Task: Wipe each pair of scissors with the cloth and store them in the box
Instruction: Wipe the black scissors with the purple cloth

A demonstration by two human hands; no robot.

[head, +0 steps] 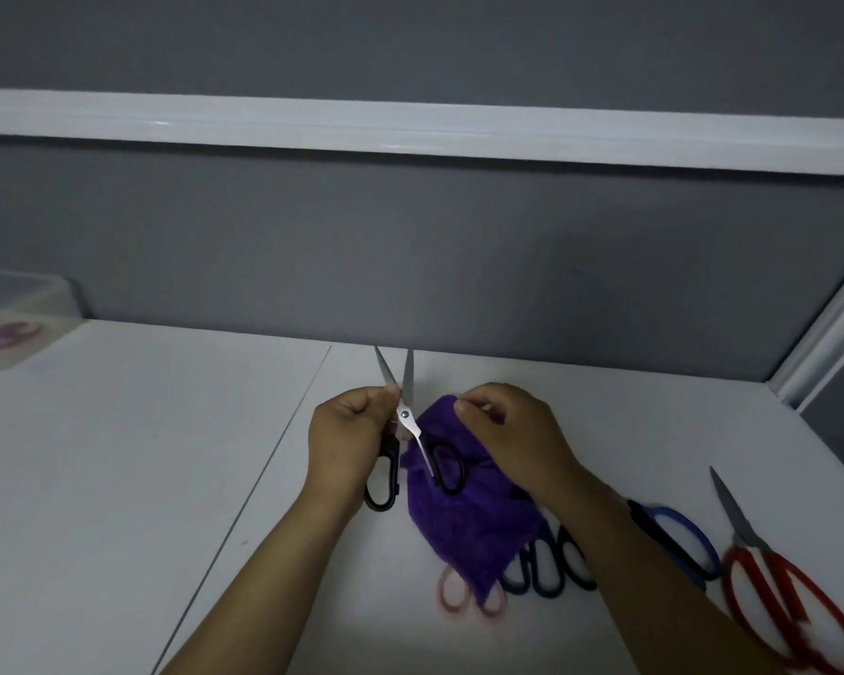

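The white table (118,455) carries the whole job. At its far left stands the translucent box (45,294). A pinkish shape (8,333) shows through its wall, probably one pair already stored, though it is too blurred to confirm.

Along the near right edge lie the pairs that, by my reading, have not yet been wiped:
- red-handled scissors (790,601), far right, blades pointing away
- blue-handled scissors (678,538), partly behind the right forearm
- dark-handled scissors (551,562), beside the cloth's lower corner
- pink-handled scissors (451,596), only the loops showing from under the cloth

The purple cloth (464,523) hangs bunched at the near centre of the table. The right hand (512,431) pinches its upper edge between thumb and curled fingers.

The left hand (347,431) is curled round one handle of the black-handled scissors (405,416). The blades are parted and point towards the far wall, and the second handle loop lies against the cloth.

Status: the wipe of this pair is in hand — cloth at the handles, blades bare. Left to do is finishing this pair, carrying it to the box well away on the left, then the four waiting pairs. That puts the task at an early stage.
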